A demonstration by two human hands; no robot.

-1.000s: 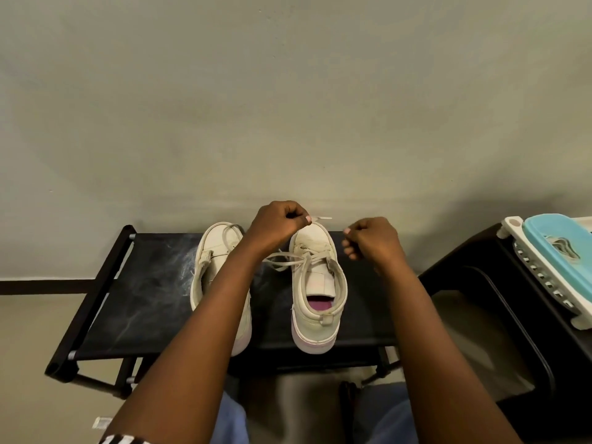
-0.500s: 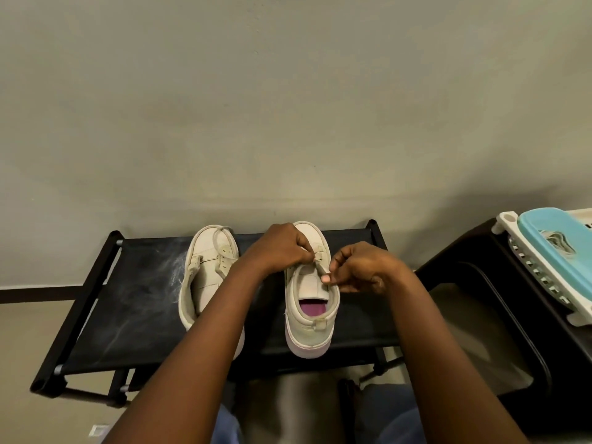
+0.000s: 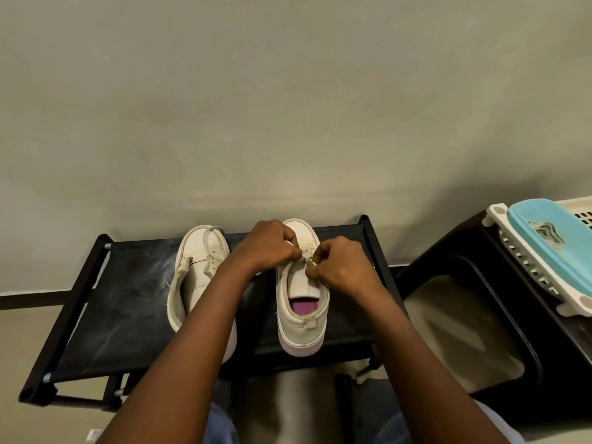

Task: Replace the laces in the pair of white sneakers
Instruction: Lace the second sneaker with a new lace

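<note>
2 hands pinch 1 lace [image 3: 306, 253]: left hand [image 3: 267, 248] and right hand [image 3: 341, 267] clamp curled fingers [image 3: 315, 261] on it at the toe-end eyelets. White sneaker [image 3: 301, 318] stands heel-near on black shoe rack [image 3: 128, 302], presumably for threading access.

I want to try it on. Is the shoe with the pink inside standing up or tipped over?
Standing up: the shoe rests sole-down on the black rack, with its opening facing up.

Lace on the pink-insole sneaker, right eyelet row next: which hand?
Right hand, likely: it pinches the lace at the right edge of that sneaker. The left hand pinches it on the opposite side.
</note>
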